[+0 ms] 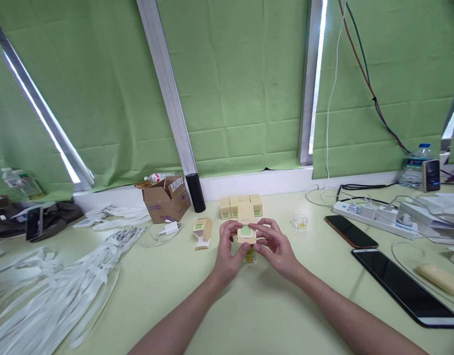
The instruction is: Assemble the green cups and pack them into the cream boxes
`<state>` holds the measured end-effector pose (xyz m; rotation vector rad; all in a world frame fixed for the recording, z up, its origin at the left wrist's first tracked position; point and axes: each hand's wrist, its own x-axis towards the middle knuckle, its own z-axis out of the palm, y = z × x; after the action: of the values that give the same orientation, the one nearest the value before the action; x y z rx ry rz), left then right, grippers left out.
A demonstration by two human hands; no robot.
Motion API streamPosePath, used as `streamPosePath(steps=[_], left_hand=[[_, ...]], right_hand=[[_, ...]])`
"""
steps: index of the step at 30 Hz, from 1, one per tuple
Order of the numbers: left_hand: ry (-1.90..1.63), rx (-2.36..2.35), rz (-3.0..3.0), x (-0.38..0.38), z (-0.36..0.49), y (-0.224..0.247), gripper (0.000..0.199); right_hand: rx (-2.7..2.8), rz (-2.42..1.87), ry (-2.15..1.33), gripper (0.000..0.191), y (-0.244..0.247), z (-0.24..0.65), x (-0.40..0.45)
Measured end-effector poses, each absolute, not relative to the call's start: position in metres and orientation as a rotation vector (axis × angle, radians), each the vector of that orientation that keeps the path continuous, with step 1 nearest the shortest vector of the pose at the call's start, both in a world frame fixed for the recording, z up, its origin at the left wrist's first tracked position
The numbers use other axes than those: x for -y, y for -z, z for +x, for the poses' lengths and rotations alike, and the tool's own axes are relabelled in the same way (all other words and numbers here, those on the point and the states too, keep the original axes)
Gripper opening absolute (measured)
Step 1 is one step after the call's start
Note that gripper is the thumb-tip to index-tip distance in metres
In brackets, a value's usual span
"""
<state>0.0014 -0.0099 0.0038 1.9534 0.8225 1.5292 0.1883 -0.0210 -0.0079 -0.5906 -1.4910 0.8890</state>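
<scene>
Between both hands is a small tan cardboard box [246, 234] with a window on its face and its top flap standing up. My left hand [229, 249] pinches its left side, and my right hand [275, 246] grips its right side with fingertips and thumb. Below the box, on the table, a small clear container [250, 256] with something yellow in it shows just under the thumbs. Behind the hands stand several similar tan boxes [235, 206] in a row. Left of my left hand lies another such box [202, 231] with its flap open.
A clear container [299, 223] lies to the right. Two dark-screened devices, a phone [351, 230] and a tablet [404, 283], lie near a power strip [375, 217]. White straps [75, 286] spread over the left. A brown carton [167, 199] and black cylinder [195, 192] stand behind.
</scene>
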Motion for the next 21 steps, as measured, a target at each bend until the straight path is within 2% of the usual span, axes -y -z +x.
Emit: streamPosePath(steps=[4, 21], left_hand=[[-1.515, -0.793, 1.966, 0.0099, -0.0001, -0.0045, 0.046], [-1.59, -0.865, 1.95, 0.0057, 0.0028, 0.0015, 0.034]], right_hand=[[1.479, -0.572, -0.91, 0.044, 0.0093, 0.1886, 0.0196], [1.437, -0.595, -0.908, 0.041, 0.0053, 0.1856, 0.0194]])
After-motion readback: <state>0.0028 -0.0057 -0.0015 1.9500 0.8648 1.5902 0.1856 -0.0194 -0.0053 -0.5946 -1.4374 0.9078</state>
